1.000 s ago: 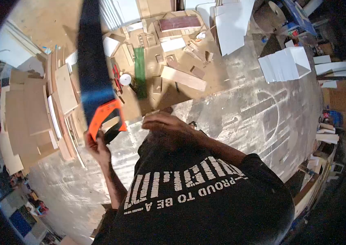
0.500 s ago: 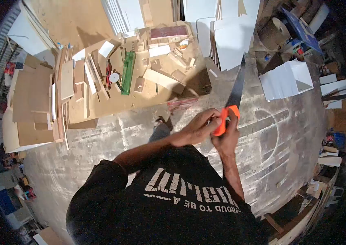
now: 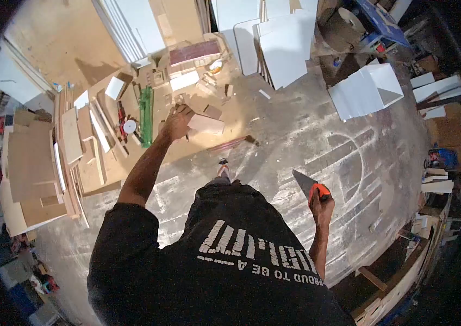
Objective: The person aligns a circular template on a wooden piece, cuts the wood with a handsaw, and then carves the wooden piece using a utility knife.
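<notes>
My right hand (image 3: 323, 207) is closed round the orange and black handle of a handsaw (image 3: 305, 183). The saw is held over the floor to the right of my body, its blade pointing forward and left. My left hand (image 3: 177, 124) reaches out to the workbench (image 3: 157, 155), with its fingers closed at the left end of a short wooden board (image 3: 207, 124). Part of that end is hidden by the fingers. Just left of this hand lies a long green tool (image 3: 146, 117), and small wood offcuts (image 3: 207, 85) lie beyond the board.
Wood strips and panels (image 3: 70, 136) crowd the bench's left side. A dark red block (image 3: 193, 52) sits at its back. White panels (image 3: 285, 49) lean at the far side. A white box (image 3: 366, 91) stands on the floor at right, near a blue machine (image 3: 382, 22).
My left hand has left the saw and moved forward and left to the board on the bench. My right hand has lowered the saw and drawn it back toward me.
</notes>
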A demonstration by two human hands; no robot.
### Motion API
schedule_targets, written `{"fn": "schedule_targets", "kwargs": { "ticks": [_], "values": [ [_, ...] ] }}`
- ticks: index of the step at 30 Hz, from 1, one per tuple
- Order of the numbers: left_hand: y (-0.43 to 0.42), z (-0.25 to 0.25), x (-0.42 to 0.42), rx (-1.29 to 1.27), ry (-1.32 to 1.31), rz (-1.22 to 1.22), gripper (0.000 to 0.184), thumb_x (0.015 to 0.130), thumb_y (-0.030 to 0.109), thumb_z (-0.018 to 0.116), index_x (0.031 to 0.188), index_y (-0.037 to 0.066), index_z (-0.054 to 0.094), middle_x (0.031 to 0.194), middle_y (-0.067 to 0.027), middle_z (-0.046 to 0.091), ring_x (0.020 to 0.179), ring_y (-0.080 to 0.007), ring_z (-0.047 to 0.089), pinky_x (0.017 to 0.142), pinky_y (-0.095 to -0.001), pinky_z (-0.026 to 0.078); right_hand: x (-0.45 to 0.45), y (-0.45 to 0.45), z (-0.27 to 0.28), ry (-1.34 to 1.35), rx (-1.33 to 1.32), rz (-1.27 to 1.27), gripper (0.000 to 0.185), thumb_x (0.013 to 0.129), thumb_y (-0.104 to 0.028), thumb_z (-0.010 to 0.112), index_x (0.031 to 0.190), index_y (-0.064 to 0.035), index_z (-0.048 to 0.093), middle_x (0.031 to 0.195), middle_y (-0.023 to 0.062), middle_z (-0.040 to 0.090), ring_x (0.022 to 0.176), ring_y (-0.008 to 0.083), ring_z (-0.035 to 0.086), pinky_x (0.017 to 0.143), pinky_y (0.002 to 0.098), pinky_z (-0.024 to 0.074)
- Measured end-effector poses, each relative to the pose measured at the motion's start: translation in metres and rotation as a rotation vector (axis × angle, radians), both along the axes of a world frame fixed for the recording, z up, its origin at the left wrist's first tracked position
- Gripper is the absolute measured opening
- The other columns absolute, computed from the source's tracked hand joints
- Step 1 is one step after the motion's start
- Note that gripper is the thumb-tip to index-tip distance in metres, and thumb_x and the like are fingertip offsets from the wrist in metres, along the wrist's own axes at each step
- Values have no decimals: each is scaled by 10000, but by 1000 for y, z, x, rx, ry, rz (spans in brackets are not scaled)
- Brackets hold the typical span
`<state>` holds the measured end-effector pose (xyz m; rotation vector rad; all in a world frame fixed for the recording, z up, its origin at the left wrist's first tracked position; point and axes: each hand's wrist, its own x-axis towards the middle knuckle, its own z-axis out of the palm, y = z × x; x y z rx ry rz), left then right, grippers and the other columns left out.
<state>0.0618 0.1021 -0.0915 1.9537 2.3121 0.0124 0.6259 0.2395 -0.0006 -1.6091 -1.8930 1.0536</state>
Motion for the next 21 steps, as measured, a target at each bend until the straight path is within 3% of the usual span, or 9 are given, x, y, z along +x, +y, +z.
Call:
{"fn": "schedule_targets", "kwargs": {
  "ticks": [2,5,6,10,13,14,17,19,21],
  "values": [
    [9,38,19,44,-136,53,664,700,277,778,1280,62,534,1293,-126,535,1283,-300,448,1055,-494,355,11,11,-15,-198,145,44,388,905,-331,687,987,48,688,826,116,696,747,202,657,657,350,516],
    [34,62,62,171,-361,74,670,711,309,786,1278,44,546,1251,-144,557,1210,-332,505,1059,-455,362,-6,19,21,-915,91,148,528,855,-496,689,920,28,694,812,190,701,774,335,696,711,429,539],
    [50,59,75,196,-380,57,670,720,312,784,1284,43,543,1248,-156,558,1205,-341,509,1056,-457,367,-10,20,24,-919,-43,33,487,853,-546,652,967,-75,695,878,174,707,847,403,677,729,498,524],
    [124,9,129,298,-507,204,569,727,290,789,1169,-3,583,1190,-174,547,1134,-374,517,987,-474,406,10,25,8,-747,-42,141,459,840,-478,700,950,-33,690,765,173,690,761,339,698,663,461,536],
    [155,-9,141,414,-337,187,560,712,282,805,1147,0,593,1135,-141,536,1108,-338,501,971,-476,390,23,28,12,-440,-374,-34,436,855,-426,697,1043,-34,655,779,91,669,705,260,696,638,415,549],
    [158,-15,141,445,-283,181,559,711,288,806,1143,2,596,1136,-137,537,1115,-332,494,978,-476,382,25,26,18,-231,-564,-187,382,884,-325,638,1127,-32,612,889,61,633,738,187,666,680,368,554],
    [161,-15,141,408,-262,212,598,718,309,802,1188,5,592,1227,-148,505,1201,-338,440,1027,-487,338,46,14,16,209,-648,-292,348,868,-196,560,1174,-34,591,1020,91,625,857,196,652,795,355,537],
    [151,-3,148,455,-223,224,613,735,305,791,1220,-3,579,1276,-156,483,1245,-351,410,1044,-487,328,64,15,7,566,-594,-135,307,807,-119,543,1076,-5,639,1047,93,620,1005,226,612,925,341,463],
    [137,0,155,461,-235,261,594,758,265,770,1246,-3,562,1305,-155,466,1276,-358,382,1059,-487,318,68,14,-20,461,-215,-132,242,827,-68,539,1021,25,649,1003,89,601,933,187,590,901,302,448]
  ]
}}
